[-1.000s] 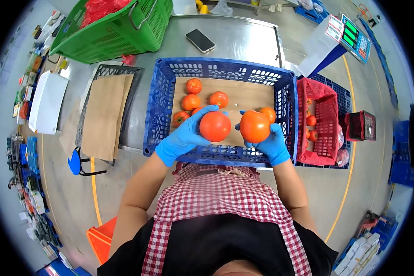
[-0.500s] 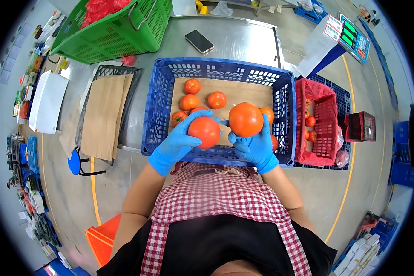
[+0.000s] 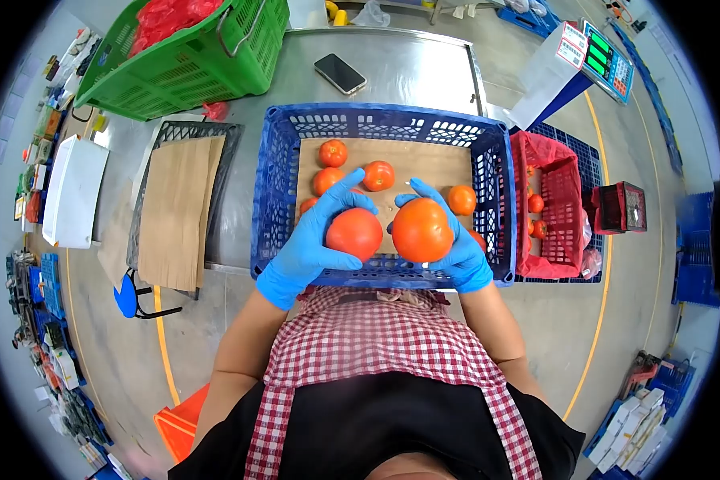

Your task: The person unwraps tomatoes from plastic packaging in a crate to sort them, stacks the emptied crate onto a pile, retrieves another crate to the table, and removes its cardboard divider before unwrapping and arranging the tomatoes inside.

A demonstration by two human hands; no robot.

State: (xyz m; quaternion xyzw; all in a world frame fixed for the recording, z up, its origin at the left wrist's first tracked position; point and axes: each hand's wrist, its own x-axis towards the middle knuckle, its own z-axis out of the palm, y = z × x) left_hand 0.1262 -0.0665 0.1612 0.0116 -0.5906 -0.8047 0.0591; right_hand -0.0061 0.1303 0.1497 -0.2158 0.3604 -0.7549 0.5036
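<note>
While the left hand (image 3: 302, 246) grips one tomato (image 3: 354, 234), the right hand (image 3: 464, 258) grips another tomato (image 3: 422, 230) just rightward, both by the blue crate's (image 3: 360, 281) near edge.

The left tomato (image 3: 354, 234) and right tomato (image 3: 422, 230) have smooth, glossy skins with bright highlights. The gloves (image 3: 284, 278) look thin and rubbery, lightly wrinkled. The blue crate (image 3: 502, 192) is hard, perforated plastic, its lining (image 3: 436, 156) matt brown paper or card. The tabletop (image 3: 412, 64) is shiny metal; the phone (image 3: 341, 74) has a smooth, glassy face. The apron (image 3: 360, 340) is creased woven cloth, the shirt (image 3: 344, 424) matt fabric.
</note>
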